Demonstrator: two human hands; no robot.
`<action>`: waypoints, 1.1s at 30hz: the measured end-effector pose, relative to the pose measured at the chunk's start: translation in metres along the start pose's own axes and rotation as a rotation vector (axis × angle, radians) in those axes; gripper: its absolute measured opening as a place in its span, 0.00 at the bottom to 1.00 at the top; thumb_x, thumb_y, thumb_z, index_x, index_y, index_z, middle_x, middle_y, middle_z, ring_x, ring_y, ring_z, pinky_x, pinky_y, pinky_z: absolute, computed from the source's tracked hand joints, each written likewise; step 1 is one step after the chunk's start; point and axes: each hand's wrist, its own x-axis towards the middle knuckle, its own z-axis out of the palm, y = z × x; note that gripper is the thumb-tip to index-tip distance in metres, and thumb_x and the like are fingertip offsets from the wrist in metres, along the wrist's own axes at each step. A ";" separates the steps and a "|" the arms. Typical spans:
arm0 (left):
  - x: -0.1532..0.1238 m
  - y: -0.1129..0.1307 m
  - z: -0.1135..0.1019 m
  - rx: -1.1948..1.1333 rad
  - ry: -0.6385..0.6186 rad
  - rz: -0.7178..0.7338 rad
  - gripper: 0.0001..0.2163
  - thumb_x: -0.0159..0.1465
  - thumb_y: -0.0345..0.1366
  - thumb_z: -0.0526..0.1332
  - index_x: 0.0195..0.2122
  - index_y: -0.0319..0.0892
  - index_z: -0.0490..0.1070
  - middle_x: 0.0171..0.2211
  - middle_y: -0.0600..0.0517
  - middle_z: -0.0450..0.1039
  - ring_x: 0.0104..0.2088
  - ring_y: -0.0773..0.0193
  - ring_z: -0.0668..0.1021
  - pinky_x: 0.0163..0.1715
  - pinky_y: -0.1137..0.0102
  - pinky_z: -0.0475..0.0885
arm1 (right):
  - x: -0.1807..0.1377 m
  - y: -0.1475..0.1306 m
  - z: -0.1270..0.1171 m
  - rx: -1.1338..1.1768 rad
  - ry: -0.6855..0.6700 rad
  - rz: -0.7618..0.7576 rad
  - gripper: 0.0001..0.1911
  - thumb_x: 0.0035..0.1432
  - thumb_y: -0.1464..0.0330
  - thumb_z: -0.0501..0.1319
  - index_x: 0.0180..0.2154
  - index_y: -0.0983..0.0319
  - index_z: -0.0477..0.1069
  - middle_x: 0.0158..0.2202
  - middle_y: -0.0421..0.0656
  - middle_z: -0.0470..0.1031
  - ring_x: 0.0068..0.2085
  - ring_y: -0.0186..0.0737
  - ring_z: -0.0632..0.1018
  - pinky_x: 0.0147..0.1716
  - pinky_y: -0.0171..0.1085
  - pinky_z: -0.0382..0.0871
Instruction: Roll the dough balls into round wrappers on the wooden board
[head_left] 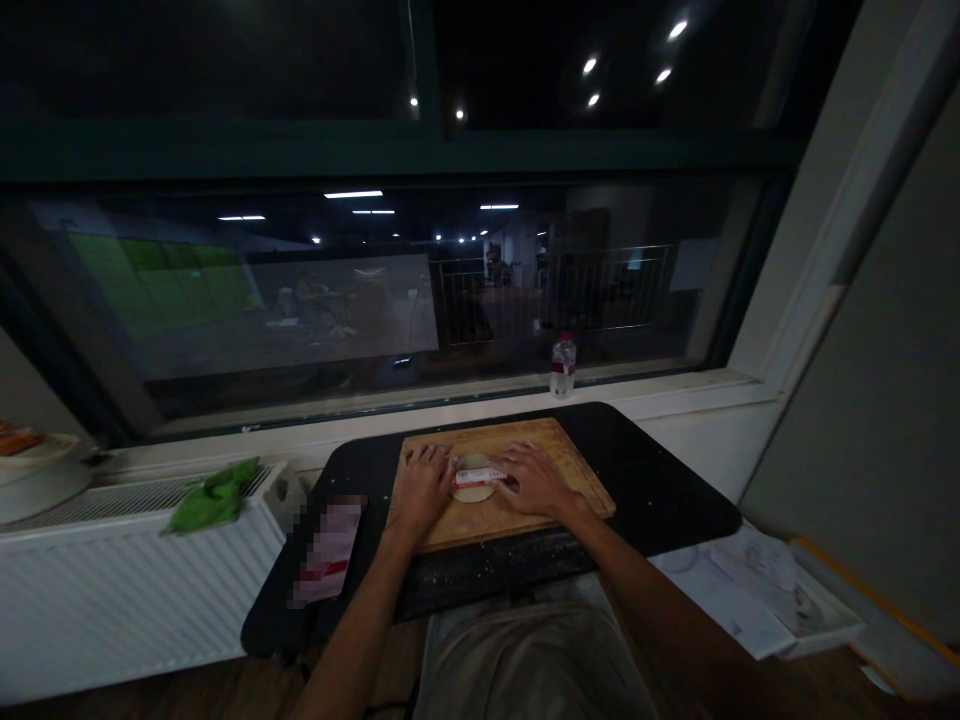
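Red-and-white tube lies crosswise on a flat round of dough, centre of frame, just below mid-height. Left hand palm down at tube's left end, right hand palm down over its right end. Grip: fingers laid out forward on both hands; cannot tell if either closes around the tube. Dough sits on wooden cutting board, board on black tabletop. Phone, partly pixelated, on tabletop at lower left. Clear bottle, pink cap, on windowsill right of centre, beyond tabletop. Green cloth draped over white radiator, left. White papers at lower right. Dark window with reflections across upper frame.
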 end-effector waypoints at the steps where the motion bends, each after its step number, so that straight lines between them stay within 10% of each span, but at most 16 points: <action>1: 0.000 0.001 -0.001 -0.010 0.024 -0.017 0.19 0.80 0.42 0.52 0.62 0.44 0.77 0.60 0.41 0.81 0.61 0.44 0.76 0.63 0.49 0.69 | -0.001 0.001 0.001 0.000 0.002 0.031 0.20 0.73 0.60 0.65 0.61 0.57 0.82 0.56 0.50 0.86 0.62 0.53 0.79 0.70 0.55 0.63; 7: -0.004 0.012 0.000 -0.003 0.003 -0.074 0.18 0.77 0.50 0.57 0.55 0.45 0.80 0.60 0.41 0.78 0.63 0.41 0.73 0.64 0.45 0.68 | 0.004 0.008 0.007 0.017 0.056 0.205 0.20 0.78 0.62 0.59 0.64 0.57 0.80 0.57 0.49 0.85 0.61 0.52 0.80 0.65 0.48 0.69; 13: -0.006 0.018 0.016 -0.062 -0.197 0.060 0.37 0.67 0.64 0.66 0.70 0.45 0.72 0.67 0.37 0.74 0.66 0.34 0.72 0.66 0.38 0.66 | 0.006 0.006 0.003 -0.036 0.068 0.355 0.20 0.79 0.61 0.58 0.63 0.57 0.80 0.58 0.52 0.84 0.60 0.55 0.81 0.62 0.47 0.71; 21: -0.005 0.001 0.017 -0.536 -0.303 0.143 0.35 0.67 0.44 0.70 0.74 0.48 0.67 0.70 0.45 0.73 0.68 0.50 0.76 0.70 0.55 0.70 | 0.004 0.009 0.005 -0.029 0.108 0.326 0.21 0.79 0.59 0.56 0.62 0.56 0.80 0.56 0.51 0.85 0.59 0.53 0.82 0.61 0.46 0.72; 27: -0.003 0.008 0.023 -0.277 -0.236 0.082 0.42 0.62 0.58 0.74 0.75 0.48 0.66 0.69 0.41 0.73 0.70 0.38 0.72 0.72 0.41 0.65 | 0.004 0.006 0.002 0.002 0.108 0.332 0.20 0.79 0.59 0.57 0.62 0.56 0.80 0.56 0.50 0.85 0.59 0.52 0.82 0.61 0.45 0.72; 33: -0.005 -0.005 0.022 -0.570 -0.269 0.089 0.36 0.64 0.46 0.74 0.72 0.46 0.69 0.70 0.43 0.74 0.68 0.49 0.76 0.72 0.53 0.70 | 0.003 0.003 -0.003 0.028 0.078 0.344 0.21 0.79 0.59 0.57 0.64 0.57 0.80 0.58 0.50 0.84 0.61 0.53 0.81 0.61 0.45 0.71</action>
